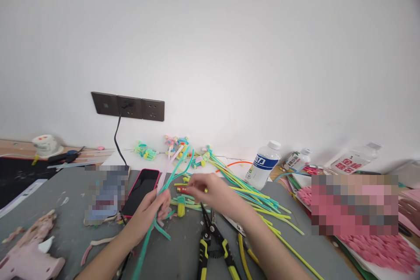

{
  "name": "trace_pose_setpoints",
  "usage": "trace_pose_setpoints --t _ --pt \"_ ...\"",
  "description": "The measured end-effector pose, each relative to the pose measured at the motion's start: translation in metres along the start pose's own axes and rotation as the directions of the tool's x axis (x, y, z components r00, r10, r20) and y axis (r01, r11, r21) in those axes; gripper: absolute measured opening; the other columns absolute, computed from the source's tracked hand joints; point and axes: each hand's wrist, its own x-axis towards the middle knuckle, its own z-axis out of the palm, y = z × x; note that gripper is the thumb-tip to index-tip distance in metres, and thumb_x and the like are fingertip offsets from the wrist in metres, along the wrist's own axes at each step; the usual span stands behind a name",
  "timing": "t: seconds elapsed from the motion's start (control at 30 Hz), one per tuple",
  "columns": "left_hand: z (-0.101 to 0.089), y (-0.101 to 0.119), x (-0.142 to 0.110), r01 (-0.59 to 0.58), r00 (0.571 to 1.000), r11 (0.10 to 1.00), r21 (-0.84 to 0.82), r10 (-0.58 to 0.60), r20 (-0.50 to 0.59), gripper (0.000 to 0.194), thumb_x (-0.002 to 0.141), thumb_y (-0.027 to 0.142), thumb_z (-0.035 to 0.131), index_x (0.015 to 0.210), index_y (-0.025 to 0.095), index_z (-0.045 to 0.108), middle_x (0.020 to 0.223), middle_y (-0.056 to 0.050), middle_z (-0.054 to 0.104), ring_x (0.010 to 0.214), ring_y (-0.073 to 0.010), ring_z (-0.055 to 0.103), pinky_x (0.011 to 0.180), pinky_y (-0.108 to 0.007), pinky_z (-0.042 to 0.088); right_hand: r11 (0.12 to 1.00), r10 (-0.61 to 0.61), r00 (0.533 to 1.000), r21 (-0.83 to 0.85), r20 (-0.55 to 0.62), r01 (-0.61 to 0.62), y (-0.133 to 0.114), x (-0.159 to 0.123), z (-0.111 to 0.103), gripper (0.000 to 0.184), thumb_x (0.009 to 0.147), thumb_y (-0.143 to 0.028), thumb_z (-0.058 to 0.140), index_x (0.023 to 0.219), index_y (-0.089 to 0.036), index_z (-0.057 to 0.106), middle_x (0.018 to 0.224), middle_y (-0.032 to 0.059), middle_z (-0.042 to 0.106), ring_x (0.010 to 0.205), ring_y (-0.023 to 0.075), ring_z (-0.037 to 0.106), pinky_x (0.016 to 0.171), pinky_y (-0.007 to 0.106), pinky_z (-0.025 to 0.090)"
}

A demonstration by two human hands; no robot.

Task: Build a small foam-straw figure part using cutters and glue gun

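My left hand (156, 203) is closed around several pipe cleaners, pale pink and teal. The teal pipe cleaners (177, 168) rise above the fist beside the pink ones (163, 176), and teal ends hang below it. My right hand (205, 188) is apart from the left, fingers bent together in a pinch over the mat; what they hold, if anything, is hidden. A small red packet (181, 189) shows at its fingertips, and I cannot tell whether they touch it. Just below lie wire pliers (210, 232) with black and yellow handles, jaws toward the right hand.
Yellow and teal pipe cleaners (259, 199) spread across the grey mat (177, 258). A phone (144, 188) lies left, near a pink glue gun (33, 258). A white-capped bottle (262, 166) stands at the back. Pipe-cleaner figures (175, 142) sit by the wall. Another person's hand (408, 210) shows far right.
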Motion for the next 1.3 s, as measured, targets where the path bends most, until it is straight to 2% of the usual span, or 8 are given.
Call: trace_pose_setpoints --t 0.17,0.33,0.47,0.73,0.9,0.97,1.17,1.3 --pt "0.004 0.005 -0.001 -0.021 0.997 0.999 0.027 0.019 0.070 0.045 0.093 0.053 0.049 0.063 0.018 0.044 0.054 0.005 0.039 0.045 -0.0079 0.036 0.052 -0.024 0.035 0.971 0.127 0.949 -0.160 -0.290 -0.179 0.036 -0.003 -0.060 0.027 0.092 -0.037 0.044 0.081 -0.019 0.061 0.066 0.0010 0.067 0.055 0.0145 0.053 0.055 0.026 0.038" --pt "0.003 0.002 -0.002 0.035 0.996 0.999 0.003 -0.035 0.086 0.039 0.088 0.057 0.055 0.083 0.018 0.052 0.053 0.011 0.026 0.039 -0.0043 0.015 0.043 -0.022 0.017 0.884 0.212 0.875 -0.297 -0.435 -0.361 0.074 0.002 -0.078 0.021 0.092 -0.030 0.045 0.085 -0.019 0.062 0.084 0.0054 0.072 0.073 0.0175 0.062 0.065 0.026 0.040" --pt "0.001 0.003 -0.002 0.060 0.989 0.997 -0.057 -0.051 0.139 0.047 0.087 0.063 0.053 0.092 0.017 0.057 0.055 0.011 0.024 0.043 -0.0049 0.014 0.046 -0.024 0.017 0.811 0.349 0.869 -0.353 -0.349 -0.467 0.079 0.006 -0.073 0.021 0.093 -0.025 0.046 0.090 -0.018 0.065 0.097 0.0078 0.073 0.085 0.0185 0.066 0.067 0.024 0.040" --pt "0.003 0.005 -0.002 0.106 0.991 0.990 -0.094 -0.097 0.094 0.044 0.084 0.060 0.060 0.089 0.016 0.057 0.053 0.011 0.024 0.042 -0.0036 0.014 0.046 -0.022 0.015 0.657 0.546 0.768 -0.397 -0.335 -0.641 0.097 0.004 -0.081 0.030 0.084 -0.003 0.044 0.103 -0.011 0.065 0.099 0.0150 0.072 0.077 0.0182 0.068 0.061 0.024 0.041" --pt "0.004 0.006 -0.002 0.113 0.987 0.990 -0.090 -0.102 0.121 0.047 0.081 0.060 0.063 0.093 0.014 0.060 0.051 0.011 0.029 0.040 -0.0033 0.015 0.044 -0.023 0.016 0.601 0.640 0.716 -0.397 -0.280 -0.693 0.114 0.008 -0.077 0.035 0.076 0.002 0.048 0.103 -0.012 0.066 0.076 0.0105 0.072 0.059 0.0173 0.067 0.054 0.023 0.041" --pt "0.003 0.005 -0.002 0.120 0.987 0.989 -0.086 -0.109 0.122 0.049 0.082 0.060 0.063 0.095 0.014 0.062 0.050 0.011 0.029 0.040 -0.0033 0.015 0.044 -0.023 0.016 0.606 0.640 0.724 -0.409 -0.257 -0.682 0.118 0.010 -0.073 0.030 0.077 0.000 0.050 0.096 -0.014 0.068 0.071 0.0089 0.071 0.061 0.0180 0.067 0.054 0.023 0.041" --pt "-0.001 0.000 0.000 0.126 0.986 0.988 -0.091 -0.115 0.122 0.045 0.086 0.057 0.060 0.096 0.014 0.063 0.051 0.011 0.028 0.041 -0.0033 0.013 0.044 -0.022 0.017 0.652 0.567 0.788 -0.453 -0.241 -0.608 0.120 0.013 -0.070 0.019 0.079 -0.009 0.055 0.089 -0.017 0.068 0.095 0.0090 0.072 0.082 0.0192 0.066 0.058 0.022 0.039" --pt "-0.002 0.000 -0.001 0.137 0.984 0.987 -0.084 -0.126 0.130 0.043 0.087 0.056 0.059 0.095 0.014 0.062 0.051 0.010 0.028 0.041 -0.0035 0.015 0.045 -0.021 0.019 0.654 0.566 0.795 -0.467 -0.219 -0.595 0.114 0.011 -0.072 0.011 0.082 -0.017 0.057 0.080 -0.016 0.067 0.084 0.0083 0.071 0.071 0.0179 0.063 0.053 0.024 0.034"
